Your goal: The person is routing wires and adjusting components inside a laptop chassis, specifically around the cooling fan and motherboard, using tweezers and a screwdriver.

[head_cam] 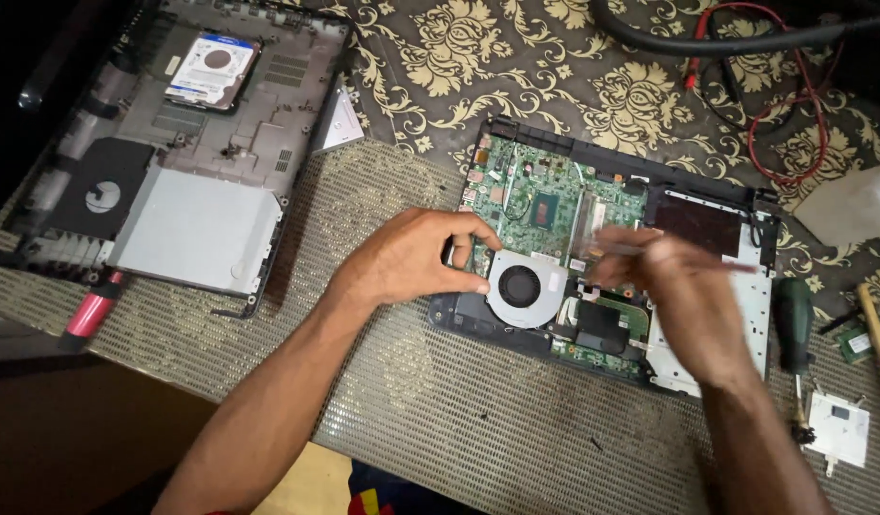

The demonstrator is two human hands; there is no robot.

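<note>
Head view looked down on an opened laptop [612,277] lying on a woven mat [440,401] that covered the worktop. Its green circuit board [535,195] and round cooling fan [519,286] were bare. The left hand [416,257] rested on the laptop's left edge, its fingers curled and the thumb touching the frame just beside the fan; its grip was closed lightly on that edge. The right hand [683,286] was blurred over the middle of the board, its grip clamped on a thin tool [688,256] that pointed right; what kind of tool it was could not be told. To the far left lay the laptop's bottom cover [192,153] with a hard drive [211,69] resting in it, and a red-handled tool [92,313] lay at its near edge. Right of the laptop lay a green-handled screwdriver [795,329], with a small white part [839,427] near it. Red and black cables [793,105] lay at the far right.
</note>
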